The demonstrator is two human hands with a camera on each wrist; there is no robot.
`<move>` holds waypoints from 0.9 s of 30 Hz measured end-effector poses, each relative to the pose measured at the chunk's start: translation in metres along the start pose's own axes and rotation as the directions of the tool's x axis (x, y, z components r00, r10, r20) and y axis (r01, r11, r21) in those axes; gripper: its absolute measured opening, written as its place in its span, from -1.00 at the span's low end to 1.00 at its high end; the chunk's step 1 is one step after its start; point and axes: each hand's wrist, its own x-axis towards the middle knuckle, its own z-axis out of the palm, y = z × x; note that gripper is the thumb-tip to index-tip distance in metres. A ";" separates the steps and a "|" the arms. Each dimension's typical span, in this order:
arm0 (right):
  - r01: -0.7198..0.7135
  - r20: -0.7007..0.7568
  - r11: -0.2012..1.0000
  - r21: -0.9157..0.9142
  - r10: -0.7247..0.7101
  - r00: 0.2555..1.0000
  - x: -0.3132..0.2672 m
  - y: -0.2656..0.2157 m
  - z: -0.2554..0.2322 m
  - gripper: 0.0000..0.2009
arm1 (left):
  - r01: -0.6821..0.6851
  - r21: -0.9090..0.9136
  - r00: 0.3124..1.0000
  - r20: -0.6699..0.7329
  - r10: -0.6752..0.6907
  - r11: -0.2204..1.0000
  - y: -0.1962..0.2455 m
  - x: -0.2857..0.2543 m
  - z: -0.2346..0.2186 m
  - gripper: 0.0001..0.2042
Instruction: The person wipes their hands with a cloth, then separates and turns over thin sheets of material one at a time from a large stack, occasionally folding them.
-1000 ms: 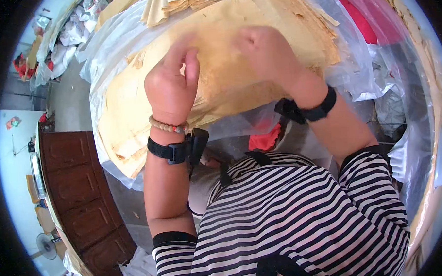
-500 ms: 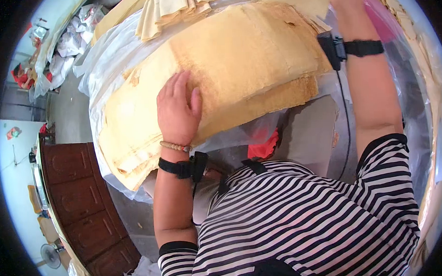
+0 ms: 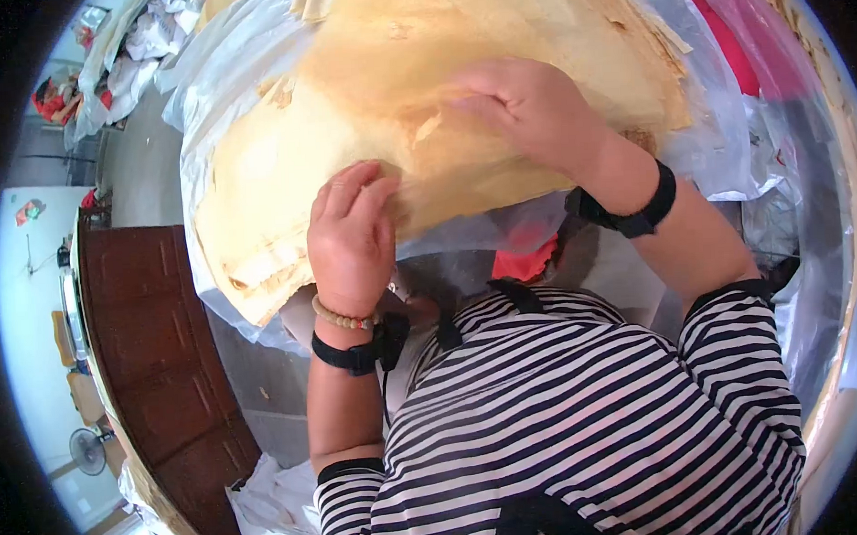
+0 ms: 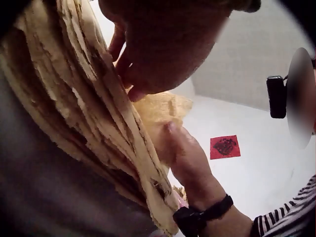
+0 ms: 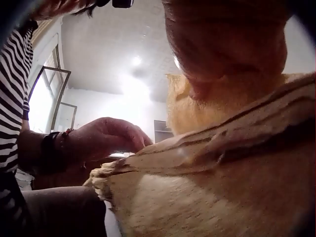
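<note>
A thick stack of thin yellowish sheets (image 3: 263, 193) with ragged edges lies on clear plastic before me. My left hand (image 3: 351, 242) is at the near side of the stack, its loosely bent fingertips touching the top surface. To its right, my right hand (image 3: 546, 114) is over the stack, blurred at the fingertips. A single yellow sheet (image 5: 192, 111) hangs from its thumb and fingers in the right wrist view. From the left wrist, the right thumb presses against this sheet (image 4: 158, 111), beyond the stack's layered edge (image 4: 98, 103).
Clear plastic sheeting (image 3: 239, 94) spreads around the stack. Red material (image 3: 719, 30) lies under plastic at the right. A brown wooden cabinet (image 3: 155, 346) stands at the left, with a fan (image 3: 87, 452) beyond it. Another person in red (image 3: 53, 100) is far off at upper left.
My right hand reached to the far right with a sheet half a second ago and is now back over the stack. The left hand stayed near its place, its fingers now more bent.
</note>
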 end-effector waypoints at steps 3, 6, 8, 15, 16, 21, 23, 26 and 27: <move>-0.029 0.112 1.000 0.010 0.028 0.993 -0.003 -0.015 -0.010 -0.74 | -0.066 0.081 0.997 0.055 0.062 0.995 0.005 -0.004 0.000 -0.73; 0.281 0.198 0.954 -0.107 -0.256 0.946 -0.006 -0.001 -0.012 -0.61 | -0.108 0.116 0.994 0.040 0.104 0.987 -0.003 -0.006 0.004 -0.77; 0.340 0.213 0.916 -0.214 -0.296 0.931 -0.011 -0.006 -0.014 -0.53 | -0.132 0.138 0.991 0.027 0.129 0.982 -0.003 -0.004 0.005 -0.79; 0.271 0.228 0.953 -0.138 -0.236 0.945 -0.008 0.002 -0.020 -0.55 | -0.123 0.125 0.992 0.010 0.123 0.984 -0.002 0.004 0.007 -0.73; 0.263 0.229 0.958 -0.117 -0.231 0.945 -0.008 0.004 -0.021 -0.58 | -0.113 0.110 0.994 0.018 0.112 0.987 -0.001 0.007 0.006 -0.72; 0.241 0.192 0.964 -0.114 -0.217 0.957 -0.003 0.009 -0.019 -0.67 | -0.052 0.058 0.998 0.040 0.050 0.997 0.000 0.014 0.004 -0.65; 0.254 0.205 0.950 -0.179 -0.217 0.955 -0.004 -0.001 -0.017 -0.69 | -0.063 0.061 0.997 0.043 0.060 0.996 -0.004 0.013 0.006 -0.62; 0.261 0.147 0.929 -0.261 -0.229 0.962 -0.004 -0.017 -0.009 -0.71 | -0.060 0.091 0.998 0.042 0.056 0.994 -0.005 0.014 0.010 -0.58; 0.250 0.108 0.934 -0.253 -0.229 0.967 -0.005 -0.016 -0.006 -0.72 | -0.056 0.104 0.998 0.039 0.053 0.993 -0.004 0.015 0.011 -0.57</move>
